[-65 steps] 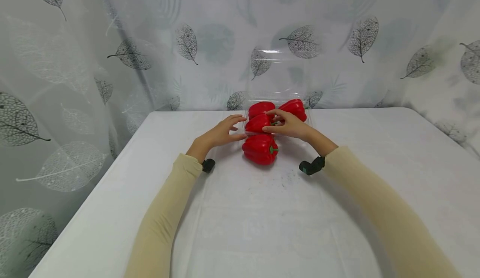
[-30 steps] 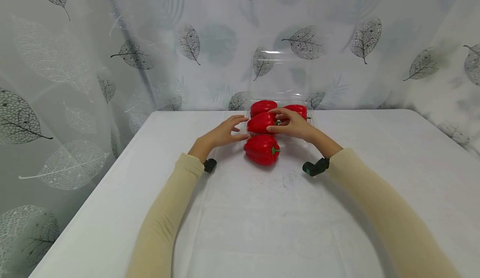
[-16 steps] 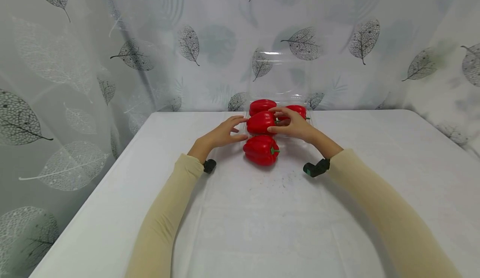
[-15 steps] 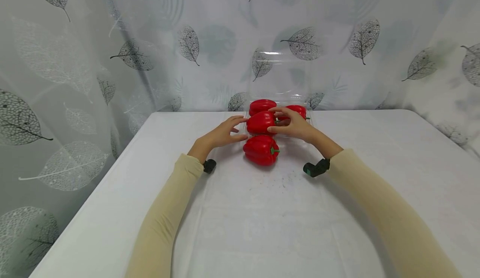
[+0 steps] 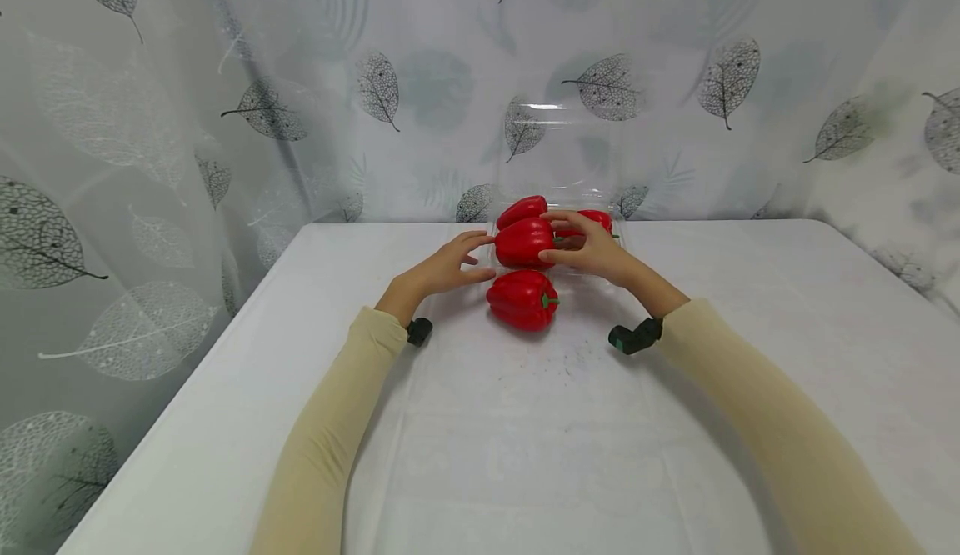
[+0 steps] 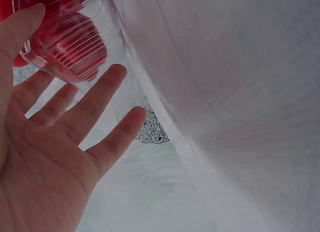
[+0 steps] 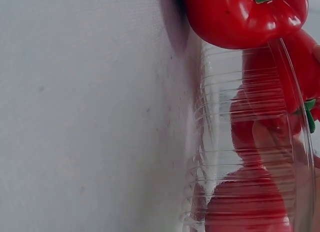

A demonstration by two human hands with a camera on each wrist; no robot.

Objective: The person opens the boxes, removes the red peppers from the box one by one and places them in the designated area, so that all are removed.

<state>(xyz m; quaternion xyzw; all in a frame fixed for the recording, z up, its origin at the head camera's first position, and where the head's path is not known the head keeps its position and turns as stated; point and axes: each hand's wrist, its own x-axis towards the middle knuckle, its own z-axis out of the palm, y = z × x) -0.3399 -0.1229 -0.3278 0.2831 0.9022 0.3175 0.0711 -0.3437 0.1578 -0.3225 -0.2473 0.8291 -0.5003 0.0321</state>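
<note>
Several glossy red bell peppers are grouped at the back of the table. My right hand (image 5: 588, 248) grips one bell pepper (image 5: 519, 243) by its stem end, thumb in front and fingers behind, over a clear plastic clamshell box (image 7: 215, 102). Behind it in the box lie a tilted pepper (image 5: 522, 210) at left and another pepper (image 5: 599, 219) at right, partly hidden by the hand. At the box's left side my left hand (image 5: 442, 267) has its fingers spread, fingertips close to the ribbed wall (image 6: 65, 47). Outside, just in front of the box, lies one more pepper (image 5: 521, 300).
The box's clear lid (image 5: 558, 151) stands raised at the back, against a leaf-patterned curtain (image 5: 435, 88). A white cloth covers the table (image 5: 525, 455), whose far edge runs just behind the box.
The back right pepper has come down lower into the box. The gripped pepper has risen and turned slightly, while the back left one has tilted. My left hand stays nearly still.
</note>
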